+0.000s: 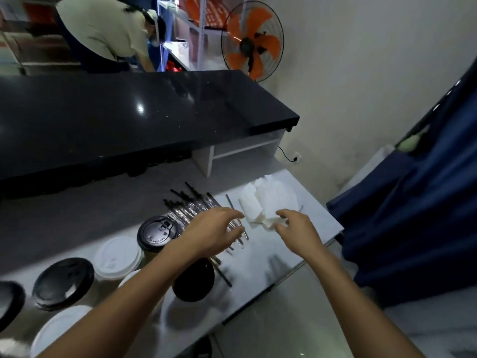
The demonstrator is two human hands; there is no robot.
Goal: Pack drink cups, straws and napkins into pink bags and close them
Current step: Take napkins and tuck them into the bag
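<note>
fingers: right hand [294,232] pinches napkins [265,202] | left hand [211,229] spread (over straws [191,210])

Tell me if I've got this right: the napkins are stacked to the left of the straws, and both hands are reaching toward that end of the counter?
Not quite. In the head view the napkins lie to the right of the straws, not the left. The rest holds: the left hand and right hand both reach toward that end of the counter.

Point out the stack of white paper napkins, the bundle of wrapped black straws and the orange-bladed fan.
White paper napkins [268,200], head view, top sheet.
Wrapped black straws [189,205], head view, bundle's middle.
Orange-bladed fan [251,43], head view, hub.
</note>
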